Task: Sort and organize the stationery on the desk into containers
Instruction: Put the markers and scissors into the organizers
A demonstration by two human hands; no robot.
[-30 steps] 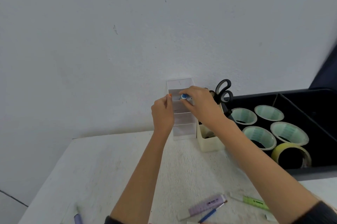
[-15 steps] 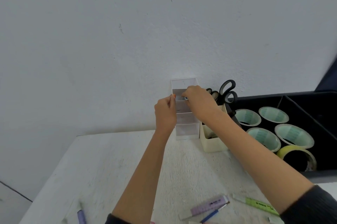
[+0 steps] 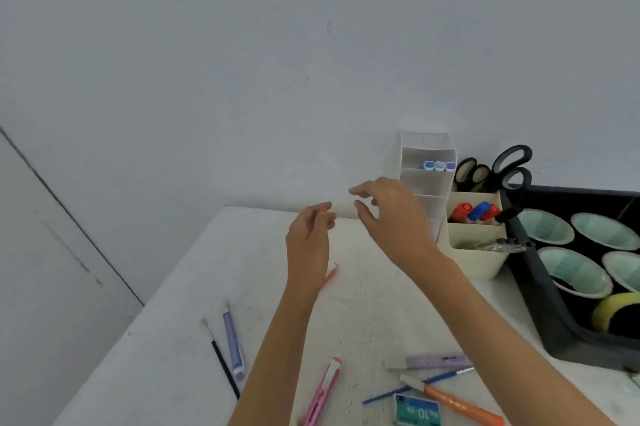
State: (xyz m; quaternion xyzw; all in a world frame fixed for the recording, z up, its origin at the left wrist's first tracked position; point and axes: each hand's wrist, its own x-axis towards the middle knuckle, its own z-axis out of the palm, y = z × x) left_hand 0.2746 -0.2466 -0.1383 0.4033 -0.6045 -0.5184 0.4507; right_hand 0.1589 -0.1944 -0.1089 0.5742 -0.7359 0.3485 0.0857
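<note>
The blue-capped marker (image 3: 428, 165) now stands in the second tier of the clear tiered organizer (image 3: 426, 183), right of centre in the frame, next to two paler caps (image 3: 445, 166). A second ago the right hand was pressing it in there; that hand (image 3: 391, 217) has since drawn back toward the middle of the frame and hangs released, fingers loosely spread, holding nothing. One item is therefore filed.

The left hand (image 3: 308, 238) has also come away from the organizer. It grips a thin orange pen (image 3: 330, 276), whose ends show above and below the fingers. I judge this pen to be next in line for a slot.

Just right of the organizer sits a cream caddy (image 3: 474, 255) with black scissors (image 3: 509, 165) and red and blue markers (image 3: 478, 210). At the right edge a black tray (image 3: 550, 304) holds tape rolls (image 3: 543, 226).

Much remains loose on the tabletop (image 3: 374, 307) along the bottom of the frame:
- a purple pen (image 3: 232, 346)
- a pink cutter (image 3: 323, 391)
- a lilac highlighter (image 3: 438, 362)
- a blue pen (image 3: 415, 387)
- an orange cutter (image 3: 460, 403)
- a staples box (image 3: 417, 411)

The sorting looks well short of done.
</note>
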